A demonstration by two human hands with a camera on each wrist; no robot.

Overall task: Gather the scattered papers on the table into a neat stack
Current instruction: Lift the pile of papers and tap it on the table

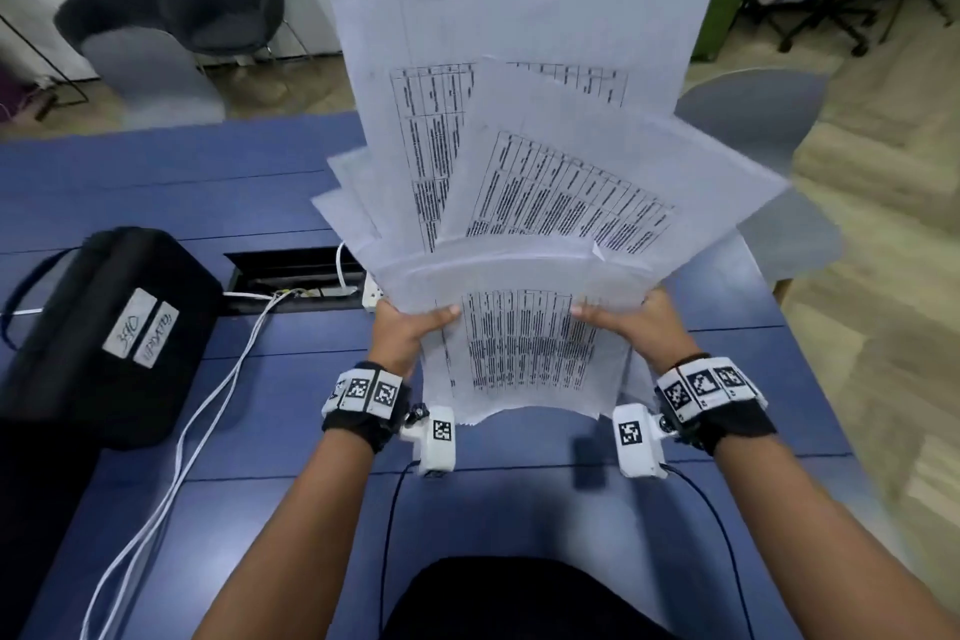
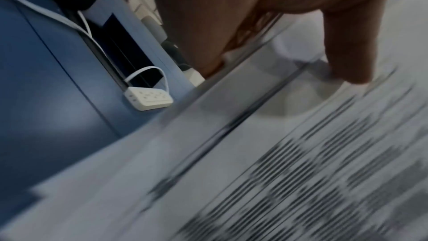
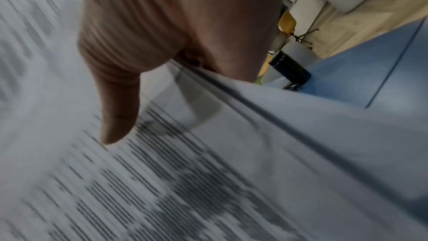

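Note:
A fanned bundle of white printed papers [image 1: 535, 172] is held up above the blue table [image 1: 260, 182], the sheets splayed at different angles. My left hand [image 1: 410, 327] grips the bundle's lower left edge, thumb on the front sheet. My right hand [image 1: 628, 322] grips the lower right edge the same way. In the left wrist view the thumb [image 2: 347, 52] presses on the blurred papers [image 2: 277, 171]. The right wrist view shows the other thumb [image 3: 118, 109] on the printed papers [image 3: 185, 180]. The fingers behind the sheets are hidden.
A black case [image 1: 104, 327] lies on the table at the left, with white cables [image 1: 208, 405] running to a cable slot [image 1: 296, 276] and a white power strip [image 2: 148, 98]. Chairs stand beyond the table's far edge; a grey chair [image 1: 758, 120] is at the right.

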